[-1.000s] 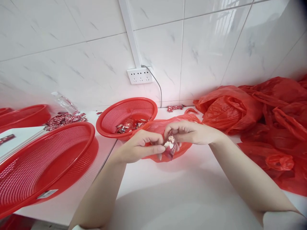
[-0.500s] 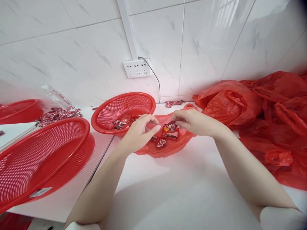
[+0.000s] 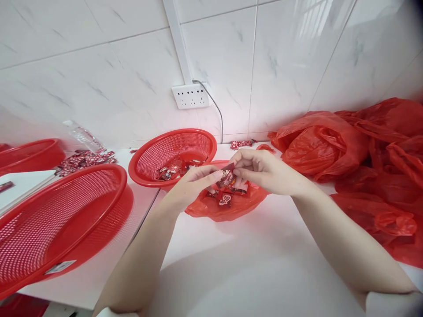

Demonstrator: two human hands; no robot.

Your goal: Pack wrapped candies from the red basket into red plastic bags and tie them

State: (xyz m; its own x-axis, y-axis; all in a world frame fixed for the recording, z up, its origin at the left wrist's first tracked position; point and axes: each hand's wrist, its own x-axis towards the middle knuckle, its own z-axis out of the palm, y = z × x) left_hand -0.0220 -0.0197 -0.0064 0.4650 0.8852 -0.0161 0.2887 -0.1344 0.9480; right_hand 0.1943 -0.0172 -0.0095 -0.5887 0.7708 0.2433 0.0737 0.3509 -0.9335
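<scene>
Between both hands is a small dark red snack packet point(image 3: 226, 176) with pale print. The thumb and fingers of my left hand point(image 3: 198, 181) pinch its left side, while my right hand point(image 3: 257, 171) grips its right side with bent fingers. Just below, a thin red plastic bag point(image 3: 218, 213) lies spread open on the white table point(image 3: 211, 259). Several other red and dark packets point(image 3: 225, 199) rest on the bag, partly hidden by my hands. Behind my left hand, a red mesh basket point(image 3: 145, 154) holds a heap of similar packets point(image 3: 173, 168).
A large red basket point(image 3: 82, 220) leans at the left, near a pile of patterned packets point(image 3: 82, 162) and a clear plastic bottle point(image 3: 87, 136). Crumpled red bags point(image 3: 320, 141) fill the right side. A socket panel point(image 3: 191, 96) with a grey cable point(image 3: 216, 108) is on the tiled wall.
The packet has come up off the bag in my right hand. My left hand has moved right and closed on its other side.
</scene>
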